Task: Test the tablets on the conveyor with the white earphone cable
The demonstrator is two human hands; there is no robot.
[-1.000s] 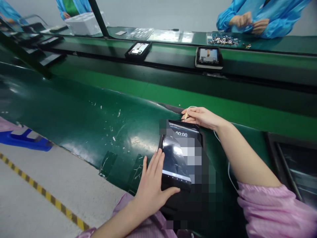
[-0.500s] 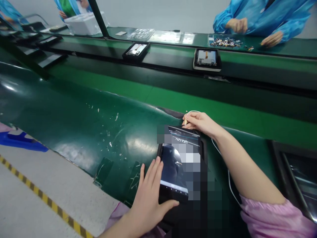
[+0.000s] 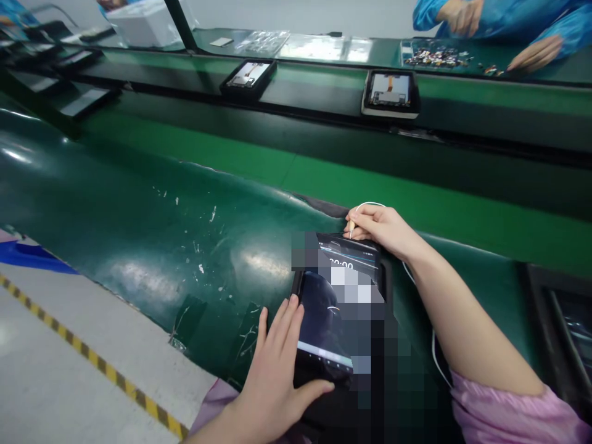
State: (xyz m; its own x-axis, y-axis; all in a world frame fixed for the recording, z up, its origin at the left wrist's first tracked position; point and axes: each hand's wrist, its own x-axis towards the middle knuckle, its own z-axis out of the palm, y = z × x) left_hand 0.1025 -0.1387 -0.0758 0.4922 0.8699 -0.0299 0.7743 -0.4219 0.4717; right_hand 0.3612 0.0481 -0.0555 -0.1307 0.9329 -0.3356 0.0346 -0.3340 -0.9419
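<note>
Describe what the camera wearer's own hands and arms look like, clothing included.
The left hand and right hand show no gloves, rings or watch. The right arm wears a loose, slightly shiny pink sleeve with a gathered cuff on the forearm. The left cuff is not in view.

On the tablet (image 3: 320,317), white digits (image 3: 341,265) are showing near the top, ending in ":00"; the first pair is appearing only in part. Smaller marks are looking too tiny to read.
</note>
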